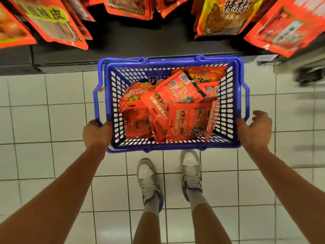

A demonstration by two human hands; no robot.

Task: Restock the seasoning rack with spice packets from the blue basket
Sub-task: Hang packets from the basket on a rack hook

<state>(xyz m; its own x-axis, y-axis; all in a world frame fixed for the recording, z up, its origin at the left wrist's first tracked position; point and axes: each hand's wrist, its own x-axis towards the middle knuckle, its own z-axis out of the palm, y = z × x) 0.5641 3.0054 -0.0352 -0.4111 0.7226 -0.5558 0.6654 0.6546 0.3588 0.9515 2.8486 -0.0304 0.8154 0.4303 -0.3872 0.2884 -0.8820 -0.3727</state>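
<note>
— Nearest the lens?
— Two bare forearms reaching forward and down, and below them bare legs in pale socks and grey-and-white sneakers with blue trim, planted on white tiled floor.

— Left hand?
— Left hand clamped on the near left corner of the blue basket, fingers curled over the rim and hidden inside, knuckles up.

— Right hand?
— Right hand at the near right corner. Heel of the palm touching the rim or just beside it; cannot tell which. Fingers spread and loosely bent, wrapped round nothing, lifted clear of the side handle.

— Basket itself?
— In front of the shoes, long side toward the person, between both hands. Lattice walls, both carry handles folded down outward. Resting on the tiles or held just above them: cannot tell.

— Contents?
— A loose heap of red-orange spice packets, overlapping at all angles, some face up, some showing barcodes and QR squares, piled mostly toward the middle and right.

— Beyond the basket?
— Dark base of the seasoning rack running across the top, touching or just past the far rim. Above it, hanging packets in the same red-orange, plus one yellow-fronted pouch at upper right, all tilted toward the camera. Blurred grey fixture at the right edge, too smeared to name.
</note>
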